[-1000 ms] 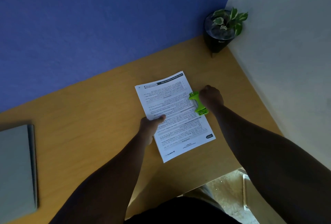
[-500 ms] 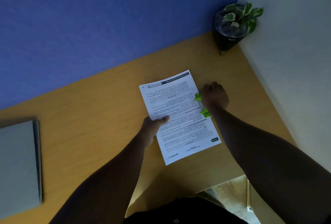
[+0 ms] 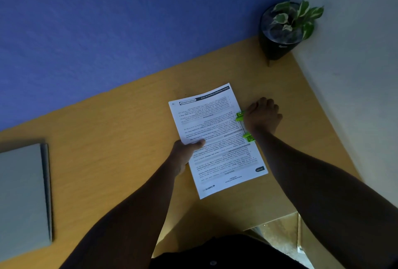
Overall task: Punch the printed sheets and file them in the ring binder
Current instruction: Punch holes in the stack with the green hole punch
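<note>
Green punch point(image 3: 244, 126) under right hand point(image 3: 261, 116), on sheets point(image 3: 215, 139).

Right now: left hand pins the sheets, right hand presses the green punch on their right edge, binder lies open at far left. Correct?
Not quite. The head view shows the binder lying closed at far left, not open. The rest holds: the left hand pins the sheets, and the right hand presses the green punch on their right edge.

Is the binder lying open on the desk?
No, the binder lies closed at the desk's left edge, well away from the sheets and both hands.
</note>
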A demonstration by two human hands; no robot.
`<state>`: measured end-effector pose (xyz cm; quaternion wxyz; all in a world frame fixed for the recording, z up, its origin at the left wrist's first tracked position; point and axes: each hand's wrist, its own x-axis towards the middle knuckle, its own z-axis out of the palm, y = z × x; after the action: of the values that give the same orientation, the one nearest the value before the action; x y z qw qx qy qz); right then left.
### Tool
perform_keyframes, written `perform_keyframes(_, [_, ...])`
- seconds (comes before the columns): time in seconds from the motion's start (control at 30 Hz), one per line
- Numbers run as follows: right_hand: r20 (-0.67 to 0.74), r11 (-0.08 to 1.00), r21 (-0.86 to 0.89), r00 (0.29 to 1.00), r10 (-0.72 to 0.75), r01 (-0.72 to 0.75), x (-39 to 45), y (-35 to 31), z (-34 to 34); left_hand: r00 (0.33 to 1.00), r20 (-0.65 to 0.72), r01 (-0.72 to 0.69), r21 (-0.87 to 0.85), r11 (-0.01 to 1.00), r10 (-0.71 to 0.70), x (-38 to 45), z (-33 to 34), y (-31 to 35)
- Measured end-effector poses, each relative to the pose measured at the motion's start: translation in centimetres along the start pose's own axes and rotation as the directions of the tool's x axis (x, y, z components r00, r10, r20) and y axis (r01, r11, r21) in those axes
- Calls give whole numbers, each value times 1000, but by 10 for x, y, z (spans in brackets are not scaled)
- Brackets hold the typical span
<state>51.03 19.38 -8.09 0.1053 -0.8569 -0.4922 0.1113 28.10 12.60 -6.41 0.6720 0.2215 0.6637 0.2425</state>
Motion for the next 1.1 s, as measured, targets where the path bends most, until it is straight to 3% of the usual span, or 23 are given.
perform_keyframes(0.7, [-33,992,-123,999,12,-16,6,4,6,993,117,3,12,1000,-4,11,-10,-4])
perform_keyframes(1.1, [-43,989,-133,998,54,-59,4,2,7,994,105,21,-2,1000,-21,11,-9,-5])
